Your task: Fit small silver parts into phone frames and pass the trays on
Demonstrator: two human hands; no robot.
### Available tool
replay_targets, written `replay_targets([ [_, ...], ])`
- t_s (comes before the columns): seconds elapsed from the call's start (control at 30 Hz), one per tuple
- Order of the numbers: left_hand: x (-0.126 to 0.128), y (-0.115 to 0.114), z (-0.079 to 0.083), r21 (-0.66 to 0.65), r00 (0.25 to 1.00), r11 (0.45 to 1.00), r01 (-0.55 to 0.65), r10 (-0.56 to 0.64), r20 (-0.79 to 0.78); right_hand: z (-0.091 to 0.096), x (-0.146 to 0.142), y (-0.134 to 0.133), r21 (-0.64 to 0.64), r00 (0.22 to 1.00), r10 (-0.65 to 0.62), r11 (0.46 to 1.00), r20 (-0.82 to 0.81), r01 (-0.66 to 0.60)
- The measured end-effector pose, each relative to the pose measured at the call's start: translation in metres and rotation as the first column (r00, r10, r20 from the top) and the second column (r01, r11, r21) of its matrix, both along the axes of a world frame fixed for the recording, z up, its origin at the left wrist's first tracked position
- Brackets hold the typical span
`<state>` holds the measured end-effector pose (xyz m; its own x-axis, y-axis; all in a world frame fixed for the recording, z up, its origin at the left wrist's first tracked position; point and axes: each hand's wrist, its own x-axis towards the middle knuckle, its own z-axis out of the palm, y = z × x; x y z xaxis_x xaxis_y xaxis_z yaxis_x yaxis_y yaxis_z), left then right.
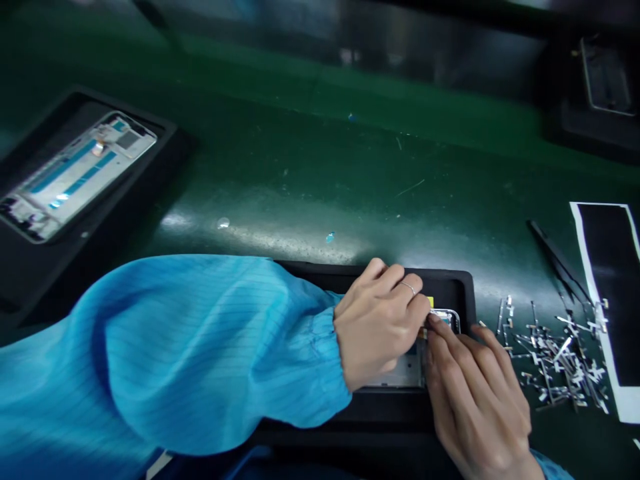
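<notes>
Green bench matting [305, 160] forms the work surface. At its near side, the left hand [377, 327] and right hand [473, 403] converge on the upper corner of a metal phone frame [400, 373], which lies flat in a black tray [450, 287]. The left hand's fingers are curled and pressed together beside a small yellow tab [430, 302]; the right hand's fingers are spread, with their tips on the frame's corner. Whether the hands pinch a small part cannot be determined. Work this close to the edge calls for light fingertip pressure. Loose metal parts [555, 357] and black tweezers [557, 263] lie to the right; a second phone frame [75, 173] sits in another tray [127, 110] at left.
</notes>
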<state>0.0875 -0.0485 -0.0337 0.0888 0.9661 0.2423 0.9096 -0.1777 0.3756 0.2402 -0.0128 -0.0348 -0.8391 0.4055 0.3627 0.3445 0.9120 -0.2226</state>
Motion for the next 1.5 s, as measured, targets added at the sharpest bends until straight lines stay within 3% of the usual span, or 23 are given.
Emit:
replay_targets([
  [0.33, -0.005, -0.001, 0.000, -0.011, 0.998, 0.998, 0.057, -0.057, 0.036, -0.003, -0.003, -0.001, 0.081, 0.998, -0.016, 0.997, 0.065, 0.011],
  [0.63, -0.021, -0.001, 0.011, -0.205, 0.999, 0.978, 0.041, -0.038, 0.016, -0.004, 0.000, -0.003, 0.157, 0.991, -0.010, 0.988, 0.134, -0.012],
  [0.9, -0.024, 0.014, 0.015, -0.301, 0.993, 0.947, 0.111, -0.117, -0.003, -0.005, -0.001, -0.004, 0.190, 0.991, -0.011, 0.982, 0.130, -0.014],
  [1.2, -0.025, 0.010, 0.010, -0.245, 0.994, 0.964, 0.106, -0.097, 0.050, -0.004, -0.011, -0.012, 0.159, 0.995, 0.039, 0.986, 0.096, -0.054],
  [1.37, -0.034, 0.005, 0.017, -0.259, 0.988, 0.954, 0.150, -0.132, 0.085, -0.005, -0.011, -0.013, 0.197, 0.988, 0.056, 0.977, 0.141, -0.083],
  [1.5, -0.052, -0.003, 0.021, -0.215, 0.992, 0.976, -0.024, -0.004, -0.129, -0.006, -0.012, -0.013, 0.194, 0.986, 0.053, 0.977, 0.161, -0.084],
])
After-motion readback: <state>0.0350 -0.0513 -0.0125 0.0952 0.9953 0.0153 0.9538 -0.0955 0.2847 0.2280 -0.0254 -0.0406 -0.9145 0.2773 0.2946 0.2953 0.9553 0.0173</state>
